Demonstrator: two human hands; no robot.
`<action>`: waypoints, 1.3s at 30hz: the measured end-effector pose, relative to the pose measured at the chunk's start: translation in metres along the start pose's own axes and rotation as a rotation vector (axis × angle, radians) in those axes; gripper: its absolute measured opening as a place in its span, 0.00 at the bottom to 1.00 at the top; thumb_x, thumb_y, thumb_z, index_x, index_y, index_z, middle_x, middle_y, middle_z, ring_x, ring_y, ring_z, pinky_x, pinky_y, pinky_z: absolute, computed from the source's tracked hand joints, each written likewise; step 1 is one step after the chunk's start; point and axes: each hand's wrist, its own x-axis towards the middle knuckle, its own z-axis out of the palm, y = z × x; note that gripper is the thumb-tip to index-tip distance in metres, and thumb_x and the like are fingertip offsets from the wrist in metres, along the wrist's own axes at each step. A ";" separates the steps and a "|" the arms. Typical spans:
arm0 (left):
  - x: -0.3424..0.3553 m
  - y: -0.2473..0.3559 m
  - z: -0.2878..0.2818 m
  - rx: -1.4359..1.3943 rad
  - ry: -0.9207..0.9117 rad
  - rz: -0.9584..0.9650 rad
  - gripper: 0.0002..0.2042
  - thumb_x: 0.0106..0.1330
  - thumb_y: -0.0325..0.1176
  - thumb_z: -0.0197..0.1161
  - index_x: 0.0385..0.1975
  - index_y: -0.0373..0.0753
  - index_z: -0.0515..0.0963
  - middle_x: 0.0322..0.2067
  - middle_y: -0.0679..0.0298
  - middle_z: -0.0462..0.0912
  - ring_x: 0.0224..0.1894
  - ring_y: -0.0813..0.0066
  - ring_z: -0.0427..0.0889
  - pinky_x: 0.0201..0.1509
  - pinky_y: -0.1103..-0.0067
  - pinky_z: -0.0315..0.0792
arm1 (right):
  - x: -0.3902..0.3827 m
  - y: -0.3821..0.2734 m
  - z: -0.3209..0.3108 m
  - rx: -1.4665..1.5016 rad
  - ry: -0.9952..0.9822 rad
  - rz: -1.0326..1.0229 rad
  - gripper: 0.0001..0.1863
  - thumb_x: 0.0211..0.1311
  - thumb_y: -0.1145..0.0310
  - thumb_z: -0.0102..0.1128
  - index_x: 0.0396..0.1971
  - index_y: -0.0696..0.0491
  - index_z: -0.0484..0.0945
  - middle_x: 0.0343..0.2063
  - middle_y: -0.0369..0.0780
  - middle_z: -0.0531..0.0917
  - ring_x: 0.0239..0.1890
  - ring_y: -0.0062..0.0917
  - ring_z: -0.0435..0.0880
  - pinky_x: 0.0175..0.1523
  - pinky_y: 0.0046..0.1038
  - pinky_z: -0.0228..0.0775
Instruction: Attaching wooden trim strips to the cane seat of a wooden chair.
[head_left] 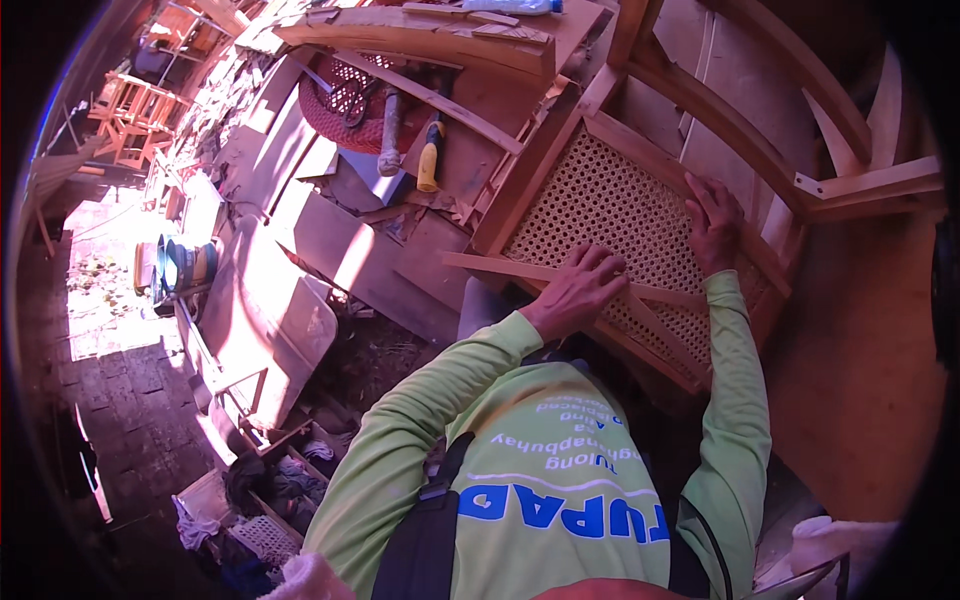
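Observation:
A wooden chair frame point(530, 200) lies in front of me with woven cane webbing point(600, 190) stretched across its seat. My left hand point(580, 288) is closed round a thin wooden strip point(490, 264) that crosses the near part of the webbing. My right hand point(714, 225) rests on the webbing by the right side of the seat frame, its fingers stretched out and slightly bent. Nothing shows in that hand. A second thin strip point(662, 335) lies slantwise on the webbing between my hands and the near corner.
Beyond the seat on the left are a hammer point(390, 135), a yellow-handled tool point(428, 165), scissors point(360, 105) and a red woven round seat point(325, 118). The chair's legs and rails point(740, 120) rise at the far right. Boards point(360, 260) and a bucket point(185, 265) stand left.

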 end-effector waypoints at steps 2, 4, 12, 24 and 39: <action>0.004 0.006 -0.013 0.003 0.031 0.020 0.19 0.57 0.28 0.67 0.51 0.40 0.78 0.56 0.57 0.77 0.63 0.51 0.73 0.68 0.55 0.67 | -0.001 -0.001 0.001 0.022 0.006 -0.016 0.25 0.69 0.66 0.65 0.65 0.37 0.83 0.51 0.39 0.83 0.55 0.40 0.81 0.64 0.45 0.69; 0.003 0.013 -0.030 -0.127 0.003 -0.016 0.16 0.59 0.26 0.67 0.49 0.39 0.78 0.52 0.56 0.78 0.58 0.52 0.76 0.62 0.59 0.73 | 0.002 0.000 0.001 0.034 0.018 -0.028 0.25 0.69 0.66 0.66 0.65 0.37 0.82 0.51 0.39 0.83 0.55 0.41 0.81 0.63 0.45 0.69; -0.019 0.004 -0.052 -0.497 -0.093 -0.204 0.13 0.61 0.19 0.66 0.46 0.37 0.79 0.42 0.58 0.78 0.46 0.55 0.82 0.47 0.66 0.79 | 0.001 -0.003 0.004 -0.040 0.018 -0.039 0.23 0.69 0.65 0.65 0.64 0.41 0.83 0.53 0.40 0.83 0.55 0.40 0.82 0.63 0.44 0.70; -0.028 -0.039 -0.155 -0.932 -0.153 -0.726 0.09 0.77 0.33 0.67 0.48 0.35 0.82 0.38 0.67 0.85 0.39 0.83 0.85 0.44 0.81 0.82 | 0.001 -0.003 0.002 -0.049 0.030 -0.040 0.23 0.70 0.60 0.64 0.65 0.40 0.83 0.53 0.41 0.83 0.56 0.42 0.81 0.64 0.46 0.69; -0.005 -0.060 -0.053 -0.903 0.652 -0.905 0.18 0.80 0.37 0.64 0.57 0.29 0.72 0.39 0.55 0.88 0.32 0.74 0.89 0.37 0.80 0.85 | -0.002 0.000 0.005 -0.068 0.019 -0.026 0.24 0.69 0.65 0.64 0.64 0.40 0.83 0.53 0.40 0.83 0.56 0.41 0.81 0.63 0.45 0.69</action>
